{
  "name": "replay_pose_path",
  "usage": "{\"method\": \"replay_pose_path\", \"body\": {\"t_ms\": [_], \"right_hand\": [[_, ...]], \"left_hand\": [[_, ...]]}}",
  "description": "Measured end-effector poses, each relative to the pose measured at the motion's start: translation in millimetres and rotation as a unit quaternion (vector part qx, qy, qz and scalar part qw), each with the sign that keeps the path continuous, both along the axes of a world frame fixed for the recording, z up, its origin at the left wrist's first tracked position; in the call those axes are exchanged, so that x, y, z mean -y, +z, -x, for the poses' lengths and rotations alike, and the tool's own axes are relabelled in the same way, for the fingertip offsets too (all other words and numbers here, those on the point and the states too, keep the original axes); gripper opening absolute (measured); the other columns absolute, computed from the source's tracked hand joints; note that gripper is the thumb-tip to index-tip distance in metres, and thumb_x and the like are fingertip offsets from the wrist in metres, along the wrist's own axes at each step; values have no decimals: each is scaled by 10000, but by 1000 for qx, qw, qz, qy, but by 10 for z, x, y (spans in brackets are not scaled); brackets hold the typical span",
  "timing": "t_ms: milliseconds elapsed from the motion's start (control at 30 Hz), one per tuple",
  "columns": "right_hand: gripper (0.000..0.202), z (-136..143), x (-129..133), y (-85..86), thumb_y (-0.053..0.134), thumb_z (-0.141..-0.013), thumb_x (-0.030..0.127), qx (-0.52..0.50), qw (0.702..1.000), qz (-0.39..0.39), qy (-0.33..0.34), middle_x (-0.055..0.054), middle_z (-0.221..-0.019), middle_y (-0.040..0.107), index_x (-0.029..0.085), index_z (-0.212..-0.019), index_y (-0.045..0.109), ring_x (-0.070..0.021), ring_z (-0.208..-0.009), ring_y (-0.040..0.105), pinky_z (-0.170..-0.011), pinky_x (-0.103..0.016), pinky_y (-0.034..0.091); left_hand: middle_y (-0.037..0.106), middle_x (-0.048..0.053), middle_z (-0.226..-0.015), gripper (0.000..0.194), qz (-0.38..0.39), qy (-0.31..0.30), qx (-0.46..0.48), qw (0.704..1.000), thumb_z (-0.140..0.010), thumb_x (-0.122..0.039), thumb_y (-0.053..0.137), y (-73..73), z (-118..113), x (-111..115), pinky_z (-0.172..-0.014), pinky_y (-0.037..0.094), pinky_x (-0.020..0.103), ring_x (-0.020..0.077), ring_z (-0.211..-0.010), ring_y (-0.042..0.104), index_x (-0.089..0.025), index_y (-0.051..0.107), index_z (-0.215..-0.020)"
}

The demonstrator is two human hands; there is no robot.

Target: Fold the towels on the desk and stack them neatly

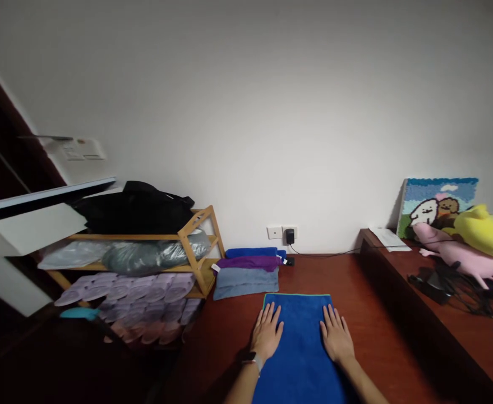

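Reddish-brown desktop [355,286] runs beneath both hands and meets a pale wall [246,123] beyond the fingertips. Between the fingers lies a blue towel [303,342], its green-trimmed far edge just past them. The left hand [267,335] presses flat over the towel's left edge, the right hand [339,340] over its right; both sets of fingers are extended and slightly spread, palms down, gripping nothing.

As far as it shows, the towel looks laid out and smoothed, with no fold visible between the fingers. Its near end runs out of view behind them, so whether that part is flat I cannot tell. Ahead and to the left of the left fingers, a grey-blue cloth [246,281], a purple cloth [250,263] and another blue cloth [252,252] already lie gathered into narrow bundles.
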State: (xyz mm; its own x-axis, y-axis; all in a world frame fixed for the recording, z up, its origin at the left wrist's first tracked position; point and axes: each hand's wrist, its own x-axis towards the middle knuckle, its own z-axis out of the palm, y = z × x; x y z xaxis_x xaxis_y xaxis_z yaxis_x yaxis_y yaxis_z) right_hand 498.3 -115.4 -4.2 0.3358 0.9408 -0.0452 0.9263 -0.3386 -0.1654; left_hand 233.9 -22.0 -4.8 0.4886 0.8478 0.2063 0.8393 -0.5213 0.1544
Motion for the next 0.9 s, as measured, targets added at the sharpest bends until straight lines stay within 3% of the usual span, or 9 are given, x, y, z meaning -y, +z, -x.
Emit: {"method": "replay_pose_path", "body": {"t_ms": [133,300,467,600,700,833,900], "right_hand": [[661,-387,10,-144,195,-1015,490,24,1000,-9,-6,-13,-1700,199,227,-1620,227,-262,-1579,136,-1278,-526,66],[672,-832,-136,-199,200,-1011,515,27,1000,-4,-10,-5,-1702,205,242,-1625,208,-250,-1577,145,-1280,-515,90],[677,-921,-363,-116,166,-1012,529,10,1000,12,-8,16,-1707,180,248,-1627,185,-237,-1581,113,-1284,-499,87],[687,-922,-481,-52,106,-1015,528,-19,1000,2,-25,20,-1712,153,227,-1631,157,-215,-1582,105,-1285,-475,104],[683,-914,-506,-55,121,-1016,504,-13,1000,1,-27,14,-1713,152,210,-1632,145,-217,-1583,106,-1286,-476,85],[675,-905,-483,-78,121,-1018,480,-1,1000,8,-26,12,-1714,146,201,-1633,137,-221,-1585,95,-1285,-476,74],[673,-905,-470,-83,122,-1019,476,-1,1000,7,-23,11,-1715,144,202,-1633,139,-221,-1585,96,-1283,-477,82]], "left_hand": [[291,41,-1688,594,7,-23,3,1000,-1059,-531,259,-88,-333,-14,-1268,266,499,244,-1555,263,-296,316,-1601],[297,65,-1686,617,25,-22,11,999,-1055,-553,227,6,-749,-128,-1265,266,490,245,-1554,266,-273,349,-1591],[359,65,-1663,574,16,-5,17,1000,-1052,-503,274,64,-823,-350,-1259,269,507,249,-1534,321,-279,417,-1561],[440,89,-1619,571,-26,2,43,999,-1055,-473,262,126,-896,-404,-1259,273,507,253,-1521,349,-225,501,-1511],[430,89,-1625,571,-28,-48,62,997,-1060,-463,254,191,-1184,-281,-1256,283,513,248,-1524,343,-222,463,-1533],[381,65,-1653,592,15,-118,79,990,-1048,-543,276,190,-1658,66,-1265,266,528,253,-1545,294,-282,406,-1564],[374,46,-1658,591,33,-123,78,989,-1043,-562,286,151,-1728,214,-1265,269,530,252,-1545,295,-317,380,-1573]]}}
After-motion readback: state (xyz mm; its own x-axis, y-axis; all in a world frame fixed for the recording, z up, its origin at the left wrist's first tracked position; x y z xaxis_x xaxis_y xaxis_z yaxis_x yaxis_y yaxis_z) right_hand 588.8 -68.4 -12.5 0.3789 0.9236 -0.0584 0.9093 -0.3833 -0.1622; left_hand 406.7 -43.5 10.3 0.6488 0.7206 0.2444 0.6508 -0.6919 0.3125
